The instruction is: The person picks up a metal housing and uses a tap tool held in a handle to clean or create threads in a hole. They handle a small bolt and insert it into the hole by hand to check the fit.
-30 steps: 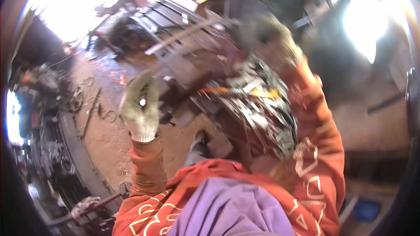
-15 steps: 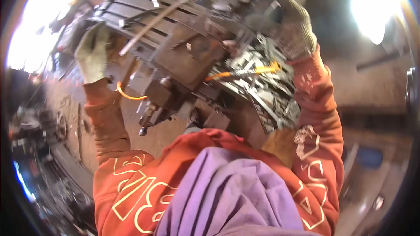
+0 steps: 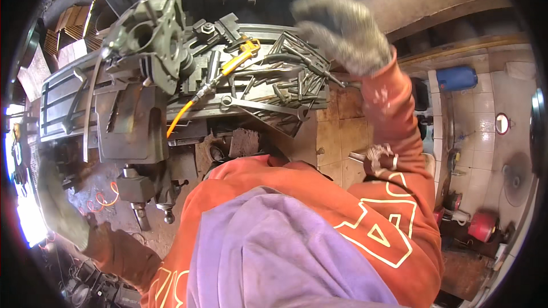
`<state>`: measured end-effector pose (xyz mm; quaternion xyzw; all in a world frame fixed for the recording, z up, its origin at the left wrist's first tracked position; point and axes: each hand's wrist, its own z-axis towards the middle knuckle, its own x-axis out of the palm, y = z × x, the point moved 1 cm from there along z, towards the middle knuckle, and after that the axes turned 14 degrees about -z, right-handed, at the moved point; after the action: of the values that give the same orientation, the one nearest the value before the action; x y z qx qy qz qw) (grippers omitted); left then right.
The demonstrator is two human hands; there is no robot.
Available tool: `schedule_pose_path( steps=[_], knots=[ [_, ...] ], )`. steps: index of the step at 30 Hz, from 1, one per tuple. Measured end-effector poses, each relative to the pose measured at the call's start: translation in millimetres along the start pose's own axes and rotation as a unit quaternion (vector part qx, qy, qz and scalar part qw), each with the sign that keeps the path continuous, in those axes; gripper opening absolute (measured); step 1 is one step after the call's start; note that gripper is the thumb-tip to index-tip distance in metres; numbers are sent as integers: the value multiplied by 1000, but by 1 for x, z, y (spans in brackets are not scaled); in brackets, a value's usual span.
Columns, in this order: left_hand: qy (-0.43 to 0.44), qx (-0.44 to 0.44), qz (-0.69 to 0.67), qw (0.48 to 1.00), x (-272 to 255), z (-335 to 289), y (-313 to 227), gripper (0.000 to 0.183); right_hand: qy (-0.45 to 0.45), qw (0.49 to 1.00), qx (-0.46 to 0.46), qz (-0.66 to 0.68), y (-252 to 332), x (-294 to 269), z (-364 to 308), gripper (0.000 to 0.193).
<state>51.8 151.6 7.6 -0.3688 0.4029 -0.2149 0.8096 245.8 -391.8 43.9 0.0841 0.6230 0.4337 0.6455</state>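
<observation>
My right hand (image 3: 345,31), in a grey knit glove, is raised beyond the right end of a slotted metal machine table (image 3: 63,100). Its fingers and thumb are apart, with nothing seen between them. Just left of it lies a heap of drill bits and cutters (image 3: 302,77) on a tray. A yellow air blow gun (image 3: 242,57) with an orange hose rests among the tools, above a combination wrench (image 3: 262,106). At the lower left, my gloved left hand (image 3: 63,208) is beside the machine, blurred and shadowed. Its fingers are hard to make out.
A large grey metal casting (image 3: 151,43) stands on the table's left half. A machine block with a handle shaft (image 3: 137,185) juts toward me. Coiled orange hose (image 3: 105,197) hangs at the left. On the right are a blue drum (image 3: 456,78) and a red object (image 3: 483,226).
My view has swung, so the machine table now sits further left and the casting shows plainly. The left hand has moved down and outward in view; the right is now away from the tool heap.
</observation>
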Motion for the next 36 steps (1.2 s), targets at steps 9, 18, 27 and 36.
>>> schedule_pose_path(
  steps=[9,18,27,36],
  knots=[
    [-74,-34,-86,993,56,-43,-71,40,-66,965,150,-206,-109,10,-139,26],
    [21,41,-50,998,156,-60,-191,35,42,954,167,-244,-137,3,-130,36],
    [31,144,-41,988,141,-3,-202,31,-23,984,174,25,-150,1,-131,28],
    [19,424,106,899,116,61,-233,42,-85,932,-350,-31,49,-5,38,16]
  ],
)
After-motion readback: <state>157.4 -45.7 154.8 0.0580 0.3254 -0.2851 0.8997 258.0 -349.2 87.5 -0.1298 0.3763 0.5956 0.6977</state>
